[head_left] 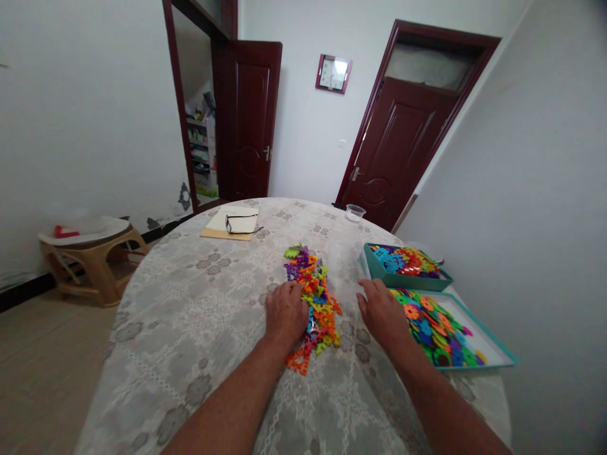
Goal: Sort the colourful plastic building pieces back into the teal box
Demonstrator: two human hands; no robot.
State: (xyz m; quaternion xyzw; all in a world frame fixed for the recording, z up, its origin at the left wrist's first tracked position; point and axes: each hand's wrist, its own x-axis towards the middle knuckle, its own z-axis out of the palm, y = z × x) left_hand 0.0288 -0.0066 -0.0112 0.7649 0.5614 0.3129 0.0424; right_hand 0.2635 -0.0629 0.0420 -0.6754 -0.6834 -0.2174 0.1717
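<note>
A long heap of bright plastic snowflake pieces (315, 284), orange, yellow, purple, pink and blue, lies on the middle of the table. My left hand (287, 308) rests against its left side, fingers curled over some of the pieces, with the fingertips hidden. Right of the heap, my right hand (380, 308) is over the tablecloth with thumb and fingers apart and nothing visible in it. Close beyond it stands a white, teal-edged tray (488, 341) with many loose round pieces. Behind that is a teal box (403, 280) filled with more pieces, some under shiny clear plastic.
Black-framed glasses (229, 224) lie on a paper pad (215, 226) at the far left of the round table (199, 316), which has a patterned cloth. A clear plastic cup (355, 213) stands at the far edge. A tan stool (92, 259) is left of the table.
</note>
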